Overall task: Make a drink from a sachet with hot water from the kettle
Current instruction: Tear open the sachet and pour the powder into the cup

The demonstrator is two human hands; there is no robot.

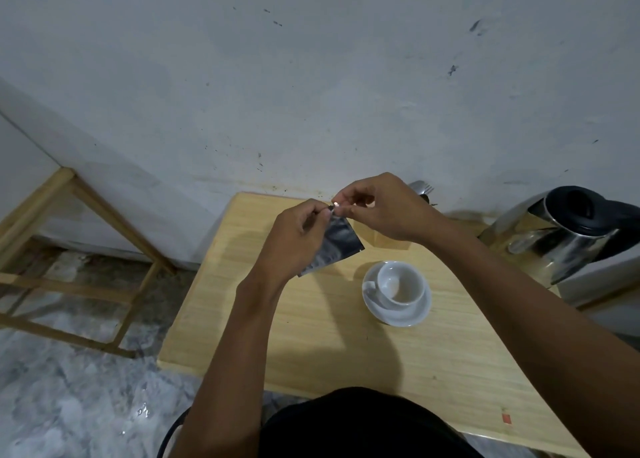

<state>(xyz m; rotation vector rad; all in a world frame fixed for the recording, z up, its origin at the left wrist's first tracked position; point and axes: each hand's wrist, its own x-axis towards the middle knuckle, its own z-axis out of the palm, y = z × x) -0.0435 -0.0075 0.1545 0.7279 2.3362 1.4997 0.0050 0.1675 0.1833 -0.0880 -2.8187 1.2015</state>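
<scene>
Above the table (311, 336), left hand (298, 236) and right hand (377, 208) — both pinching the silver sachet (337, 241), cup (400, 284) below.

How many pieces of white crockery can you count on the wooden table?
2. A cup stands on a saucer, near the middle of the table, between the forearms. Others may be hidden behind the right hand.
</scene>
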